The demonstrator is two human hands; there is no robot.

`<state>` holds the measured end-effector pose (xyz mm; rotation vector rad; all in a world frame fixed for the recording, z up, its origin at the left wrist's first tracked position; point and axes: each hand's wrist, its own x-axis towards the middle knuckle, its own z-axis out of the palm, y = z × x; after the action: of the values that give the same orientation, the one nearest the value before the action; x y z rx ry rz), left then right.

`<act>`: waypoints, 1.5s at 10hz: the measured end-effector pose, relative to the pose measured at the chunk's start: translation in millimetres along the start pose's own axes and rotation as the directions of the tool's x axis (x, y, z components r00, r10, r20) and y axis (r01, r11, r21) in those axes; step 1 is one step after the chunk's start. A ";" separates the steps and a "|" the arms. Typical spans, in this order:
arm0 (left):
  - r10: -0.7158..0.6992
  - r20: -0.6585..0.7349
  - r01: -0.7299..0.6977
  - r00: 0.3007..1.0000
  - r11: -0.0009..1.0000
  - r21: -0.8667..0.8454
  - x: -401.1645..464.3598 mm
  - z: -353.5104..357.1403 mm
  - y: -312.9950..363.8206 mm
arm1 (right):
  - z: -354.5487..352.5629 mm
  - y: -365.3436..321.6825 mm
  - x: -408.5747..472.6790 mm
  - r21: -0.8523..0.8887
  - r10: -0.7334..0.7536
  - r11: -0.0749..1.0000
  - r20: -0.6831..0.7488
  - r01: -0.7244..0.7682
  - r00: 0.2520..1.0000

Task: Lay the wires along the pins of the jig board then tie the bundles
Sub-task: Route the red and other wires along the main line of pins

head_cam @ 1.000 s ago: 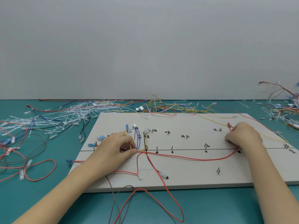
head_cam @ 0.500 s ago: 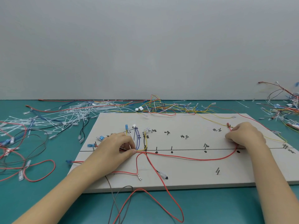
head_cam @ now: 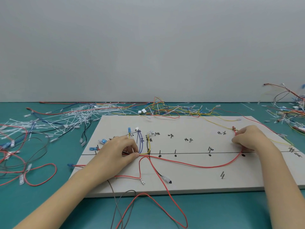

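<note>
Nothing big has moved since a second ago: both hands sit where they were on the jig board (head_cam: 189,177), only the view has drifted a hair. Jig board lies flat on the teal table (head_cam: 231,212), pins (head_cam: 159,151) standing along its drawn centre line. Left hand (head_cam: 118,151) at the board's left part, fingers curled and pinching the gathered wires against the line just left of the yellow wire (head_cam: 149,142). Right hand (head_cam: 249,138) at the board's right end, fingers curled, seemingly gripping the far end of the red wire (head_cam: 198,165); the exact pinch is hidden. Red wire sags in a slack arc on the near side of the pins, not seated against them. Risks, my read: pull too hard from the right and the bundle slips out of the left pinch or drags the upright blue terminal (head_cam: 129,130) off its pin; leave the slack and the wire rides outside the pins, so the tie closes on a wrong route. Loose red loop (head_cam: 165,204) off the board's near edge could snag a forearm.
</note>
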<state>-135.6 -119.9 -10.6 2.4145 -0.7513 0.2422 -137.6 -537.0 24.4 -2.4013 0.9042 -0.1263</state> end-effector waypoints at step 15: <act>-0.009 0.002 0.009 1.000 1.000 0.017 -0.2 -0.1 1.4 | -20.0 12.3 -6.8 0.399 -0.011 0.917 0.052 -0.011 0.999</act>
<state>-136.6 -120.6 -9.9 2.4344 -0.7416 0.2430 -155.4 -549.7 35.2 -2.0140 0.7683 -0.2233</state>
